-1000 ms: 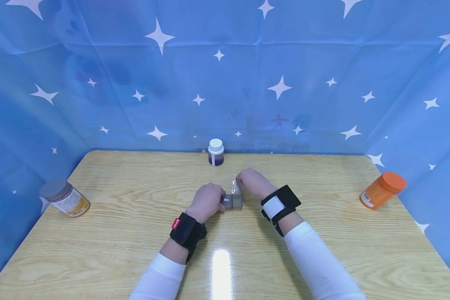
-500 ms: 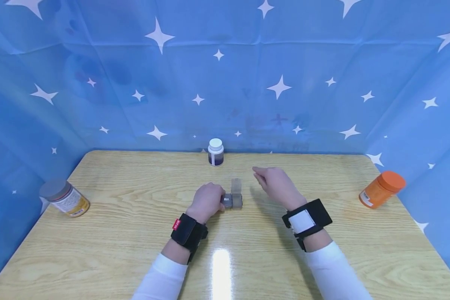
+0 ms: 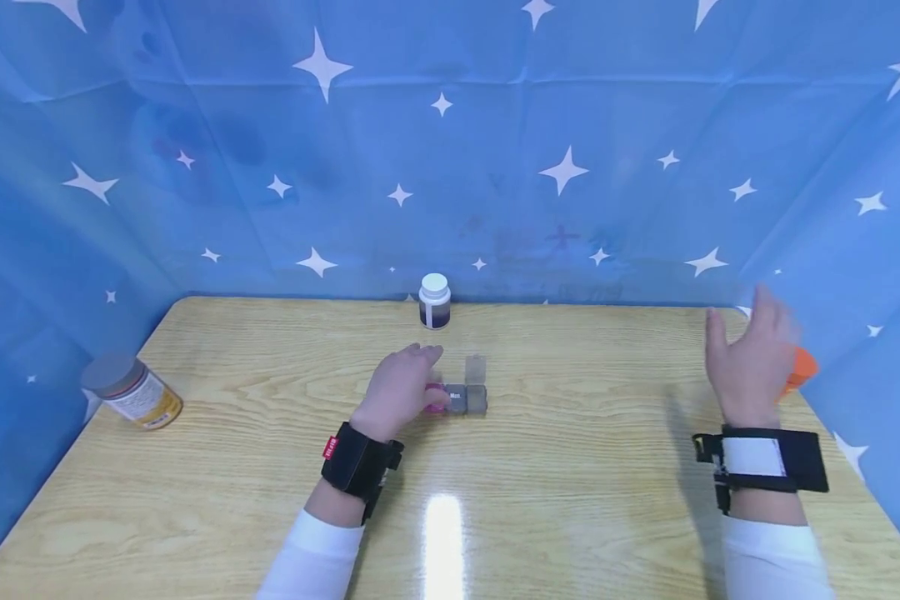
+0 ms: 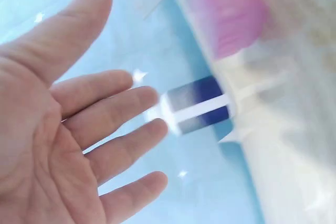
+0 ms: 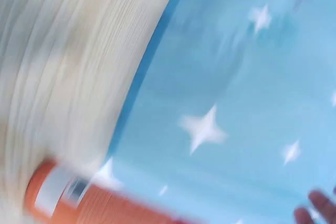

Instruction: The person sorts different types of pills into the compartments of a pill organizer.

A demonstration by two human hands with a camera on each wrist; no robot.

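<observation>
My left hand [image 3: 396,385] hovers at the left end of a small weekly pill organizer [image 3: 457,398] lying mid-table. Its fingers are straight and spread in the left wrist view, with the organizer's pink section [image 4: 231,17] apart from them. At the organizer's right end, a clear lid [image 3: 476,368] stands raised over a grey compartment. My right hand [image 3: 752,367], blurred, is spread at the table's right side, partly covering an orange bottle [image 3: 801,372]. In the right wrist view that bottle [image 5: 58,195] appears at the bottom left, with only fingertips [image 5: 321,203] showing at the lower right.
A white-capped bottle [image 3: 434,302] with a dark blue lower half stands at the table's back edge. A grey-lidded jar [image 3: 138,392] with a yellow and white label is at the left edge. Blue star-patterned cloth [image 3: 450,150] hangs behind and at both sides of the wooden table [image 3: 585,467].
My right hand has left the raised lid, moved far right to the orange bottle and spread its fingers. My left hand has let go of the pill organizer, uncovering its pink section.
</observation>
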